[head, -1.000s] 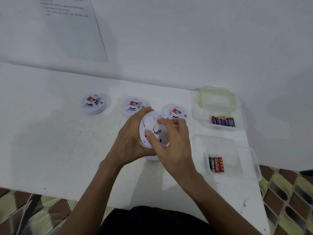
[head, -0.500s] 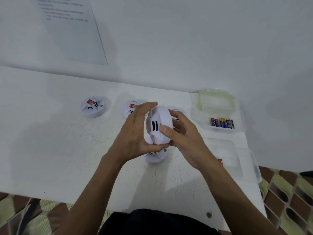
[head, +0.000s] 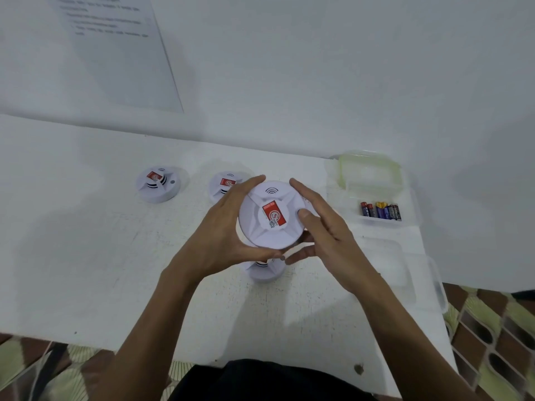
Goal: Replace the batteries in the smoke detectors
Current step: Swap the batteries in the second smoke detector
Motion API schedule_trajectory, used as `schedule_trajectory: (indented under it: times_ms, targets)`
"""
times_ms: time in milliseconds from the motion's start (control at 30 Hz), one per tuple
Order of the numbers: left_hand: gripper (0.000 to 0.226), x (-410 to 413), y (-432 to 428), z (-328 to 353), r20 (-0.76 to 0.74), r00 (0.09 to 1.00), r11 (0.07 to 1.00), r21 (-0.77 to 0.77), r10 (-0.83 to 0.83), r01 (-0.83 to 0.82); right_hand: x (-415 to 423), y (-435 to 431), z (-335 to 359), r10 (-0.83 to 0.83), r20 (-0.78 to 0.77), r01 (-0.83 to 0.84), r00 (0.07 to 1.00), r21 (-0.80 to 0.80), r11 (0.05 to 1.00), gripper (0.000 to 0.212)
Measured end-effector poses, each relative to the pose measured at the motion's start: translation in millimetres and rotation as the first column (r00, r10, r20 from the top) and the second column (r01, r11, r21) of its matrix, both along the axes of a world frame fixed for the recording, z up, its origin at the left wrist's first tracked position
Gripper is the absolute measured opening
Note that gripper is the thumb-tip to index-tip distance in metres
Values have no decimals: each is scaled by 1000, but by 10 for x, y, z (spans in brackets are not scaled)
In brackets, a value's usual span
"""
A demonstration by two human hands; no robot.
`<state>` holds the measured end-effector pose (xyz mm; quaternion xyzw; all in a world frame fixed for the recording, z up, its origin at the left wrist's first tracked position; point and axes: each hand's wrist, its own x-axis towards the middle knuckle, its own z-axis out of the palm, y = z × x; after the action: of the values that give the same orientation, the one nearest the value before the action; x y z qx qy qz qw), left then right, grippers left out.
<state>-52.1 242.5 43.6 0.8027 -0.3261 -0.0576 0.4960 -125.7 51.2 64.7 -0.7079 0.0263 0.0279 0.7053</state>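
Observation:
A white round smoke detector [head: 272, 217] with a red label faces up, lifted above the table. My left hand [head: 223, 230] grips its left rim with thumb under the near edge. My right hand [head: 321, 227] holds its right side, thumb pressing on the top face. Under the hands another white detector [head: 265, 270] lies on the table, mostly hidden. Two more detectors stand at the back, one at the far left [head: 157, 183] and one [head: 224, 185] partly behind my left fingers.
A clear box [head: 411, 198] with a green-rimmed lid holds several batteries [head: 380, 210] at the back right. A second clear container [head: 405, 270] lies nearer, its contents hidden by my right arm. The white table [head: 86, 256] ends at the right over patterned floor.
The detector was turned from its back, through its edge, to label side up. Both hands shifted round its rim and it rose slightly toward the camera.

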Motion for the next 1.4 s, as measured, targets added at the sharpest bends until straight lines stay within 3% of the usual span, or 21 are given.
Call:
schedule_trajectory:
  times_ms: [167,567,833,967,1167,1267,1400]
  targets:
    - [72,-10,9,-54,-149,986,996,-61,-76,67,-12,-20,5,20,0,-20,1000,-27,999,44]
    - [73,-23,37,-54,-230,965,991,-77,-126,111,-38,19,-23,-28,-30,30,999,94,995,42]
    - [72,15,75,-143,-194,976,994,30,-94,102,-49,44,-56,-55,-32,57,998,88,995,42]
    - [82,38,75,-134,-189,979,994,62,-79,92,-51,51,-64,-62,-29,64,998,89,994,41]
    - [94,-16,41,-71,-170,982,996,13,-81,84,-58,56,-74,-70,-28,72,997,81,994,41]
    - [75,-47,22,-40,-199,977,997,8,-78,81,-61,53,-75,-72,-31,74,997,82,994,42]
    - [73,-40,20,-43,-248,966,998,-10,-66,66,-62,52,-79,-76,-30,78,997,87,993,41]
